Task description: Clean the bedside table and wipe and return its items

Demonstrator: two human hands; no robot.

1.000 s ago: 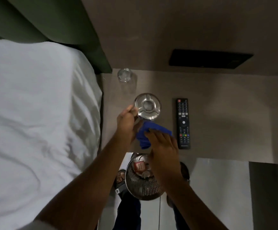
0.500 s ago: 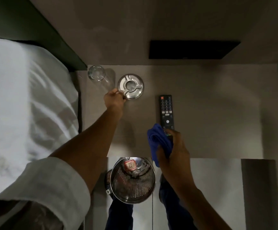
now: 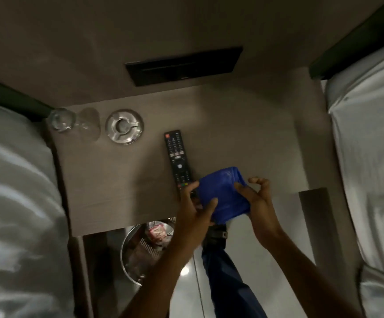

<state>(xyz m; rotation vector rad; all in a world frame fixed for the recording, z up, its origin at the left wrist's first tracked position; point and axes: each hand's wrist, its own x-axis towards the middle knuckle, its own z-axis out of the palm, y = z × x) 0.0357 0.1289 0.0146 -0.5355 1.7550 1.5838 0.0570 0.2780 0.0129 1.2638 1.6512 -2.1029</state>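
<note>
A blue cloth [image 3: 222, 193] is held between both my hands over the front edge of the brown bedside table [image 3: 122, 193]. My left hand [image 3: 195, 210] grips its left side and my right hand [image 3: 255, 200] pinches its right side with the outer fingers spread. A black remote [image 3: 176, 157] lies on the table just left of the cloth, its near end behind my left fingers. A silver metal ashtray [image 3: 124, 126] rests at the back left. A clear glass [image 3: 60, 120] stands in the back left corner.
A perforated metal bin [image 3: 138, 251] with rubbish stands on the floor below the table's front edge. White bedding lies on the left [image 3: 14, 203] and on the right [image 3: 370, 157]. A dark panel [image 3: 184, 65] is set in the wall behind.
My left hand let go of the ashtray at the back left and came to the cloth. Both hands now hold the cloth, which is spread wider and sits right of the remote.
</note>
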